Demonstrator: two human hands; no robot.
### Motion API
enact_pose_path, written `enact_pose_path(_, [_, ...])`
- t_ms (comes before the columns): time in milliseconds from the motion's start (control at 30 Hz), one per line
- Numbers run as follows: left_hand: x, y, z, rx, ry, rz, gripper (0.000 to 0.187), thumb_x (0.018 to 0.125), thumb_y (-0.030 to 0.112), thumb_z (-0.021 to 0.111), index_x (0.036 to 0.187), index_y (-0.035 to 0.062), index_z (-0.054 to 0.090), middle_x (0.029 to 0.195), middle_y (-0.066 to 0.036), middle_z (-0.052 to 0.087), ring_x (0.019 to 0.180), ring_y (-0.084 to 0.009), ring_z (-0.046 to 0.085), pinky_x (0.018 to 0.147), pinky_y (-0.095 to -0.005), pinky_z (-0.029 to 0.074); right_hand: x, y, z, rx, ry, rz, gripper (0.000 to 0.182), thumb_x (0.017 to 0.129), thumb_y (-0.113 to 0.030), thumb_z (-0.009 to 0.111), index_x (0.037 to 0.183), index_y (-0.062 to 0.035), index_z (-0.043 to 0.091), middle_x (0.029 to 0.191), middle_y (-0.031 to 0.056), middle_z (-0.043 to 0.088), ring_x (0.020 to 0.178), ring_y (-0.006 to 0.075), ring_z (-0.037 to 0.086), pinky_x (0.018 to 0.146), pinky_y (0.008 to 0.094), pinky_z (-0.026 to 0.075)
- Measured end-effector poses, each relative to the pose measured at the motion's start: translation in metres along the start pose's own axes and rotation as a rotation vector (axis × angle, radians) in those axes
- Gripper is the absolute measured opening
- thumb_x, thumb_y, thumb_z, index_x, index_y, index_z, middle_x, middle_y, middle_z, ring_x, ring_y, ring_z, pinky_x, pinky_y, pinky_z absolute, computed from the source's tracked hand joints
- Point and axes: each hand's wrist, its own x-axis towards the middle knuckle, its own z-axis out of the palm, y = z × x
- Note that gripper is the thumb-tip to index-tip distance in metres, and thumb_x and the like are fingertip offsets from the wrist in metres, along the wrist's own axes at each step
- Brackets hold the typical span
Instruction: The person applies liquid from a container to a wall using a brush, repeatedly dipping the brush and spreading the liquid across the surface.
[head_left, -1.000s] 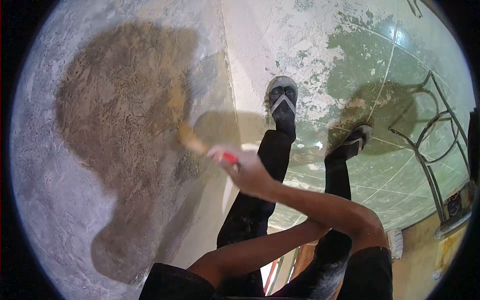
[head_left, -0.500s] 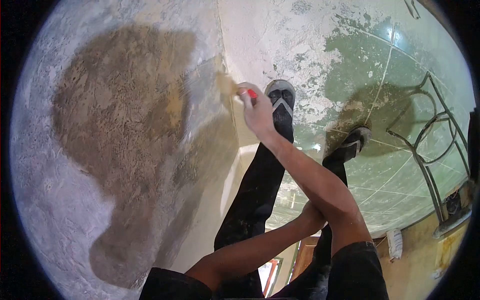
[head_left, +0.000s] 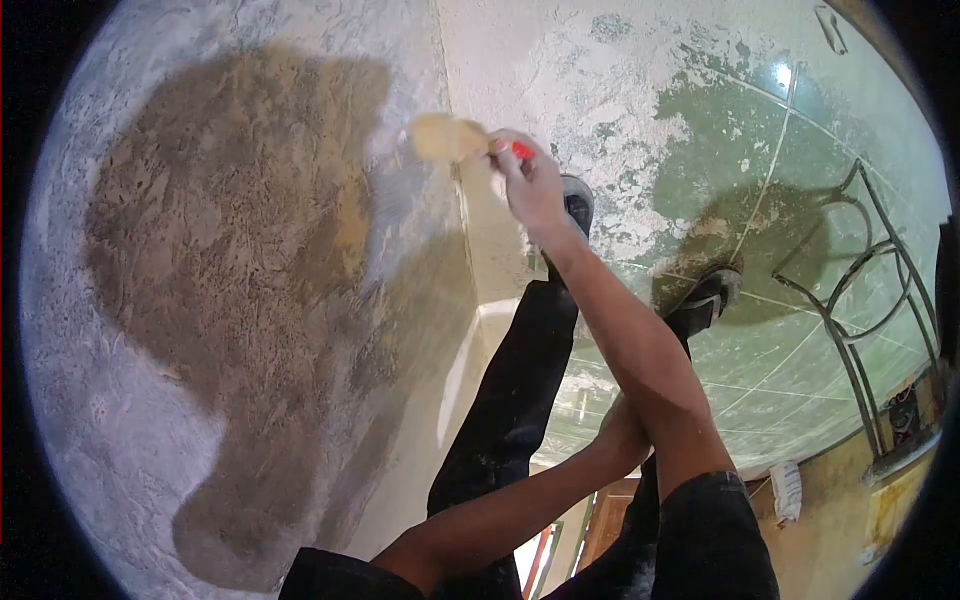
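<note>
- Wall (head_left: 70,300): fills the left side; rough, grey-white finish with swirled texture. A large dark shadow (head_left: 220,210) covers its middle.
- Tool (head_left: 445,138): located over the right margin of the wall, at the joint. Broad tan end directed left; red part (head_left: 521,150) at the grip. The tan end is blurred; contact with the wall cannot be confirmed.
- Joint (head_left: 462,215): a thin line descending from the top edge. It divides the grey finish from a paler, cream strip.
- Right hand (head_left: 535,190): fingers closed around the grip of the tool, thumb alongside the red part.
- Left foot (head_left: 578,200): sandal partly hidden behind the right forearm, near the joint.
- Left hand (head_left: 628,430): tucked beneath the right arm near the elbow; mostly hidden, finger state cannot be determined.
- Floor (head_left: 770,365): green tile with pale grout lines; flaking white residue toward the joint. A bright reflection (head_left: 781,75) lies near the top.
- Right foot (head_left: 712,292): sandal on the tile, well apart from the left foot.
- White bag-like item (head_left: 787,492): lower right; contents not discernible.
- Metal frame (head_left: 829,316): bent bars and rings bounding the tile at far right.
</note>
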Motion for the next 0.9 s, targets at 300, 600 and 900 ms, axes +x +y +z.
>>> enact_pose_path(300, [0.007,0.023,-0.018,-0.258,-0.209,-0.123,0.035,0.099,0.016,0.052,0.131,0.0014,0.054,0.136,-0.020,0.056,0.131,-0.0365,0.051,0.110,-0.0471,0.040,-0.084,-0.082,0.032,-0.090,-0.324,0.003,0.027,0.108,-0.019,0.048,0.120,0.0017,0.060,0.106,0.0099,0.070,0.105,0.0139,0.068,0.094,0.0247,0.053])
enact_pose_path(600, [0.008,0.017,-0.005,-0.215,-0.068,-0.112,0.036,0.099,0.019,0.052,0.131,0.0024,0.054,0.133,-0.021,0.057,0.131,-0.0345,0.049,0.110,-0.0405,0.039,-0.022,-0.020,0.006,0.089,-0.156,0.200,0.033,0.107,-0.024,0.053,0.125,0.0026,0.058,0.104,0.0084,0.071,0.099,0.0134,0.069,0.091,0.0260,0.054])
enact_pose_path(900, [0.014,0.037,-0.039,-0.439,-0.177,-0.254,0.030,0.101,0.015,0.050,0.127,0.0026,0.056,0.135,-0.017,0.058,0.133,-0.0337,0.048,0.115,-0.0426,0.034,-0.052,-0.066,0.040,-0.139,-0.116,-0.058,0.026,0.106,-0.018,0.055,0.118,0.0034,0.062,0.098,0.0106,0.072,0.095,0.0125,0.068,0.084,0.0262,0.054])
